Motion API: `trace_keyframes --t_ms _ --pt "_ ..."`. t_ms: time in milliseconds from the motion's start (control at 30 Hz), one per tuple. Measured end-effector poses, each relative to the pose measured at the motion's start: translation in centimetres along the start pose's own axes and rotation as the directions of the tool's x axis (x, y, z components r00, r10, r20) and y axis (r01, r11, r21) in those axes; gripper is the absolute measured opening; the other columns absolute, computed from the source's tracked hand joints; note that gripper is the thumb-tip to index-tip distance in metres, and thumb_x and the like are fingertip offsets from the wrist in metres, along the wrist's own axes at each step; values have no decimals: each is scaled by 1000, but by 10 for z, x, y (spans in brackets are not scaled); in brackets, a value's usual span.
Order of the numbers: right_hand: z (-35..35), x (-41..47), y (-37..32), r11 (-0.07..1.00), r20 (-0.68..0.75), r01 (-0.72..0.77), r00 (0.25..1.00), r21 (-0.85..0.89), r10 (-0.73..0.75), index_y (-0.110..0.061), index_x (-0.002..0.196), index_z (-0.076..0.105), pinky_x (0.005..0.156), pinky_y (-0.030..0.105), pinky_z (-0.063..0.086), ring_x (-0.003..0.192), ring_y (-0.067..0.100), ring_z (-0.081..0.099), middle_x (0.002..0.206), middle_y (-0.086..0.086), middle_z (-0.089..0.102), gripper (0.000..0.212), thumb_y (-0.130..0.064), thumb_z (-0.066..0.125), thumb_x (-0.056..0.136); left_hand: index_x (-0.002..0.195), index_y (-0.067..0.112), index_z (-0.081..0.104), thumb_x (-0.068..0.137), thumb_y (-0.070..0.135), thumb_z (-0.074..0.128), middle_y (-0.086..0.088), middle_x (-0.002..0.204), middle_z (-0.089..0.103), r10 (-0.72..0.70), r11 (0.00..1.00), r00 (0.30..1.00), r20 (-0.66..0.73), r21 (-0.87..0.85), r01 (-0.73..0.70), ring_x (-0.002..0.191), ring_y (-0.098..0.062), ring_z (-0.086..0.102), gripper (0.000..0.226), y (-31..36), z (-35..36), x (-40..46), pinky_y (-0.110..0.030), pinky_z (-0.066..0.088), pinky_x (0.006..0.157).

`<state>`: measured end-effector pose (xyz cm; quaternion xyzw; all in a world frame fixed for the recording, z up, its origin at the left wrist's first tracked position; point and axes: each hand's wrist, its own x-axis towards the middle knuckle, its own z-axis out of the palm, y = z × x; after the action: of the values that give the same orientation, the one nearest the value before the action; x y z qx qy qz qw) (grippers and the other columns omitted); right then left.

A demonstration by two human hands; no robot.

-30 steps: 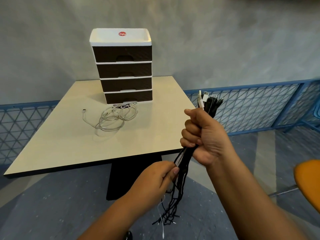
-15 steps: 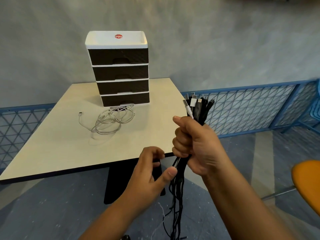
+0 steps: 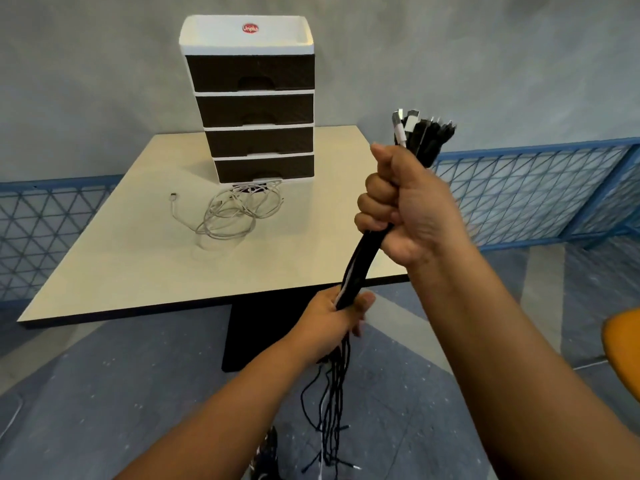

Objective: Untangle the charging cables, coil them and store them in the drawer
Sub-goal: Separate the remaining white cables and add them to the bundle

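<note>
A person's right hand (image 3: 408, 206) is clenching a thick bundle of charging cables (image 3: 360, 261) in a fist, with the plug ends (image 3: 420, 129) fanning out above the thumb. Below it, the left hand (image 3: 332, 327) is gripping the same bundle lower down, fingers wrapped around the cords, while the loose tails (image 3: 332, 410) are hanging beneath that hand toward the grey floor (image 3: 104, 393). The stretch of bundle between the two hands is running taut in front of the near edge of the counter (image 3: 121, 258). Beyond and to the left of the hands, a tangle of white cables (image 3: 239, 211) is lying on the counter, just in front of a four-drawer unit (image 3: 254, 109) with dark fronts and a white top tray, all drawers closed. A blue mesh railing (image 3: 526, 195) is standing beyond the right hand, and an orange seat edge (image 3: 623, 348) is showing at far right.
</note>
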<state>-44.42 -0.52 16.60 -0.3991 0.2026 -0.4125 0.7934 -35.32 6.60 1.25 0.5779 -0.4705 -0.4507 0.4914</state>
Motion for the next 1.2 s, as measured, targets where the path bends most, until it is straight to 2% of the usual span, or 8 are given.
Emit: trace_keyframes --t_ms 167,233,400,533,633,867,1033,1200 --pt "4 28 1 991 -17 -34 999 133 36 -22 46 47 37 19 17 35 7 16 42 -9 21 51 -25 51 96 94 5 67 94 25 62 0 86 68 -146 985 986 84 108 136 75 2 64 21 -29 -34 20 -13 48 74" --pt "4 36 0 985 -11 -49 999 165 51 -23 46 40 37 18 17 34 6 15 42 -9 20 51 -25 52 96 104 11 69 89 26 70 1 96 71 -184 965 975 122 211 155 89 1 66 21 -33 -50 24 -22 52 87" --pt "9 62 16 986 -22 -96 995 136 100 -24 47 34 35 18 18 33 6 15 41 -9 19 52 -25 53 95 127 29 53 76 23 82 13 120 63 -29 991 954 299 130 -10 116 -3 57 60 19 -81 38 -27 46 102" --pt "23 90 37 990 -39 -120 992 73 123 -25 48 33 34 18 19 33 6 17 40 -9 21 52 -25 53 95 95 24 62 85 29 71 8 84 69 84 995 983 164 32 -90 76 -6 66 15 47 -87 57 -26 51 74" --pt "33 114 43 991 -53 -135 989 22 136 -24 47 32 35 17 19 33 6 17 40 -8 21 53 -26 52 96 81 25 60 79 46 63 12 69 62 65 997 996 55 -33 -64 60 -8 53 21 41 -93 71 -29 45 63" --pt "37 157 47 995 -127 -97 987 -18 94 -26 53 29 37 17 13 34 6 13 41 -9 17 48 -26 51 95 116 39 55 80 46 74 18 117 59 -9 933 963 271 348 -89 115 1 53 41 23 -187 104 -24 42 102" --pt "36 175 64 995 -226 -94 971 -37 83 -26 56 25 38 17 10 34 5 11 42 -10 14 46 -24 49 95 86 17 64 92 50 52 1 77 66 89 898 967 -237 440 25 77 -11 62 35 12 -271 137 -34 49 74" --pt "36 193 70 992 -277 -125 954 -9 118 -26 59 18 34 17 13 32 5 13 42 -10 14 48 -26 51 94 84 12 47 96 48 47 -9 89 62 -161 495 846 -508 700 515 85 -28 59 38 -31 -327 145 -33 41 66"
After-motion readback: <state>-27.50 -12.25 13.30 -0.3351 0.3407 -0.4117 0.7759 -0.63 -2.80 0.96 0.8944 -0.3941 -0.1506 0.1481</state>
